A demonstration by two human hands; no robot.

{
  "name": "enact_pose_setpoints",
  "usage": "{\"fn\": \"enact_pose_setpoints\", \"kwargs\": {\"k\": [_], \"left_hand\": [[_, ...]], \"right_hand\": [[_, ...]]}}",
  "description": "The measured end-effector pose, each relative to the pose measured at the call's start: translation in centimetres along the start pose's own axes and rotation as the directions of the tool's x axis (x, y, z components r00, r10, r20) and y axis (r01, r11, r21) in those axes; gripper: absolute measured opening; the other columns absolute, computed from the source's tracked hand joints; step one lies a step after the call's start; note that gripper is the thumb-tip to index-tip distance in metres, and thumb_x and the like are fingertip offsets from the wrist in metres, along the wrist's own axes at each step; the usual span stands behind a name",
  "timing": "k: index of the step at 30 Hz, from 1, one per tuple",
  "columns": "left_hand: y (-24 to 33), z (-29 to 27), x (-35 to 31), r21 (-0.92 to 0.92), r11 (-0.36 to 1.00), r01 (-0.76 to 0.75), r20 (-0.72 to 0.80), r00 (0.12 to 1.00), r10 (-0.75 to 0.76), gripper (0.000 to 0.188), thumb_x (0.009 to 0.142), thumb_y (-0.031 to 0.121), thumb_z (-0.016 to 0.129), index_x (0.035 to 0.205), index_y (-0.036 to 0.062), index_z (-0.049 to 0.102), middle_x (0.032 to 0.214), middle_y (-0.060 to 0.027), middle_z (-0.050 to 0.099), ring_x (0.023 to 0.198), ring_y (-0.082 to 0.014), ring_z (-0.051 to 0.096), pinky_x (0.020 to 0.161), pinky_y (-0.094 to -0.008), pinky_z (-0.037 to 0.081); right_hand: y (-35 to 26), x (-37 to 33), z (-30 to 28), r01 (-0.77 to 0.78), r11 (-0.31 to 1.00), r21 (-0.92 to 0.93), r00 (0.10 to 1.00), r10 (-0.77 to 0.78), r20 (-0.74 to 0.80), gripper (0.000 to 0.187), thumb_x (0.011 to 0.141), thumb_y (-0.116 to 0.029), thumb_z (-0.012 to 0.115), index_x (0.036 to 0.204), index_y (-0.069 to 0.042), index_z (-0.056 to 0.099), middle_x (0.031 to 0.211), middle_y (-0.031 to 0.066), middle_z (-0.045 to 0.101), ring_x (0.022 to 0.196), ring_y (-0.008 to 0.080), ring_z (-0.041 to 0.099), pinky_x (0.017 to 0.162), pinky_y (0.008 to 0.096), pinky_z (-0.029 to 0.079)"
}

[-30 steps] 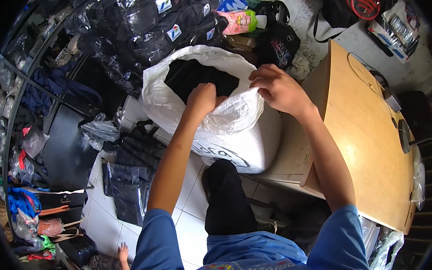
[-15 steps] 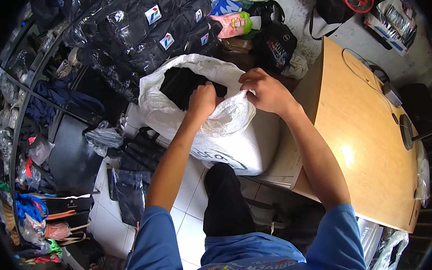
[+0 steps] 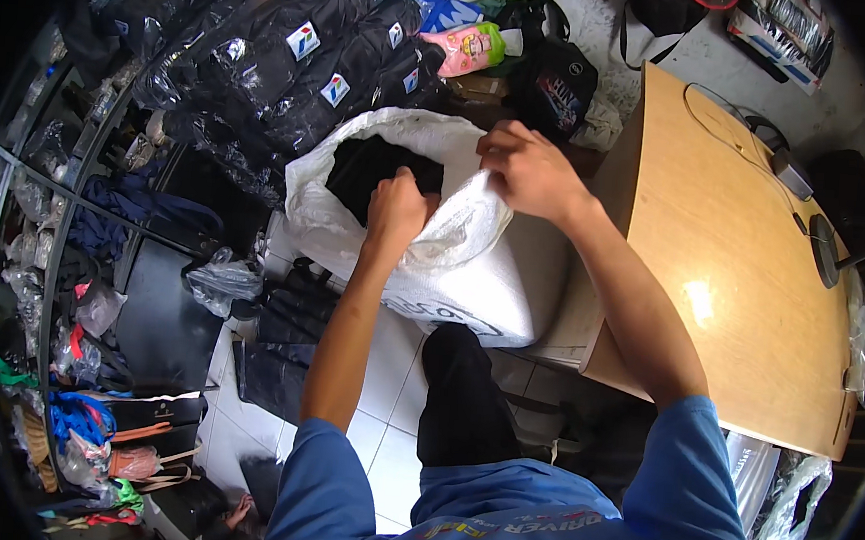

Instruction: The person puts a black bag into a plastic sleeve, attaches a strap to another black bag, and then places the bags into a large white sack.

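Note:
A large white woven sack (image 3: 496, 300) stands on the floor in front of me, its mouth wide and its rim rolled and crumpled. Black folded goods (image 3: 364, 170), perhaps fabric, lie inside; their kind I cannot make out. My left hand (image 3: 397, 207) is closed on the near side of the rim, fingertips reaching into the mouth. At the right side of the mouth, my right hand (image 3: 535, 172) pinches the rim and holds it raised. Between both hands the sack's edge is stretched into a fold. My knee, in black trousers (image 3: 464, 393), is close to the sack's front.
A light wooden desk (image 3: 723, 280) borders the sack's right side. Plastic-wrapped black bags (image 3: 256, 67) are piled behind it. Crowded shelving (image 3: 62, 189) lines the left. Black packages (image 3: 289, 310) and a clear plastic bag (image 3: 223, 283) lie left of the sack. A pink pouch (image 3: 466, 50) sits behind.
The whole view has shifted slightly. Both hands keep their hold on the sack's rim, and the fold between them is drawn up tauter. The left hand has dipped slightly.

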State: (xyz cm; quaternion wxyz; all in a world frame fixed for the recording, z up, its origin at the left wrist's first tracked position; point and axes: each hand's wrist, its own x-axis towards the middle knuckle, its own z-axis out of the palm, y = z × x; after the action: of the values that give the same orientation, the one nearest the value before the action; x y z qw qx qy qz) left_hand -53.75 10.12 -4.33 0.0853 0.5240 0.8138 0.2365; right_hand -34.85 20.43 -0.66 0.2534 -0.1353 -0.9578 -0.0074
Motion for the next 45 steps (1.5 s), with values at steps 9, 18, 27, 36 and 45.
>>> {"fn": "enact_pose_setpoints", "kwargs": {"k": [9, 18, 27, 36, 45], "left_hand": [[0.5, 2.5, 5.3, 0.233, 0.955, -0.185, 0.321, 0.941, 0.104, 0.030, 0.074, 0.020, 0.058, 0.093, -0.0020, 0.064, 0.096, -0.0245, 0.063, 0.093, -0.0389, 0.061, 0.084, -0.0452, 0.048], [-0.7, 2.3, 6.9, -0.073, 0.965, -0.251, 0.190, 0.947, 0.260, 0.028, 0.081, 0.025, 0.056, 0.098, 0.0045, 0.067, 0.100, -0.0209, 0.063, 0.097, -0.0391, 0.058, 0.086, -0.0456, 0.047], [-0.5, 1.9, 5.8, 0.000, 0.960, -0.281, 0.056, 0.958, 0.281, 0.026, 0.086, 0.021, 0.052, 0.100, 0.0043, 0.066, 0.093, -0.0221, 0.062, 0.088, -0.0402, 0.060, 0.079, -0.0431, 0.048], [0.0, 0.7, 6.2, -0.129, 0.935, -0.330, -0.010, 0.943, 0.332, 0.022, 0.086, 0.019, 0.053, 0.090, 0.0028, 0.067, 0.087, -0.0220, 0.063, 0.080, -0.0441, 0.058, 0.080, -0.0476, 0.045], [-0.4, -1.8, 10.3, -0.083, 0.899, -0.430, -0.123, 0.900, 0.419, 0.021, 0.084, 0.018, 0.058, 0.090, -0.0007, 0.067, 0.074, -0.0186, 0.065, 0.059, -0.0271, 0.065, 0.058, -0.0356, 0.049]], "right_hand": [[0.1, 5.6, 5.0, -0.654, 0.752, 0.081, 0.748, 0.627, 0.219, 0.038, 0.079, -0.033, 0.061, 0.101, -0.002, 0.066, 0.099, 0.0242, 0.063, 0.093, 0.0379, 0.062, 0.084, 0.0402, 0.050], [3.8, 8.5, 4.5, -0.687, 0.723, -0.066, 0.697, 0.682, 0.223, 0.022, 0.079, -0.020, 0.058, 0.092, -0.005, 0.067, 0.100, 0.0187, 0.065, 0.095, 0.0335, 0.064, 0.080, 0.0414, 0.052], [4.7, 6.9, 3.9, -0.604, 0.764, -0.226, 0.678, 0.642, 0.359, 0.023, 0.083, -0.009, 0.052, 0.100, -0.008, 0.068, 0.107, 0.0141, 0.065, 0.099, 0.0297, 0.064, 0.082, 0.0394, 0.053], [6.7, 5.5, 4.3, -0.561, 0.800, -0.211, 0.707, 0.596, 0.381, 0.023, 0.085, -0.010, 0.049, 0.100, -0.008, 0.067, 0.105, 0.0135, 0.065, 0.097, 0.0295, 0.064, 0.080, 0.0391, 0.053], [3.2, 6.2, 3.5, -0.338, 0.935, -0.107, 0.908, 0.354, 0.225, 0.040, 0.076, -0.009, 0.057, 0.116, -0.010, 0.055, 0.111, 0.0119, 0.057, 0.092, 0.0291, 0.063, 0.076, 0.0405, 0.052]]}}
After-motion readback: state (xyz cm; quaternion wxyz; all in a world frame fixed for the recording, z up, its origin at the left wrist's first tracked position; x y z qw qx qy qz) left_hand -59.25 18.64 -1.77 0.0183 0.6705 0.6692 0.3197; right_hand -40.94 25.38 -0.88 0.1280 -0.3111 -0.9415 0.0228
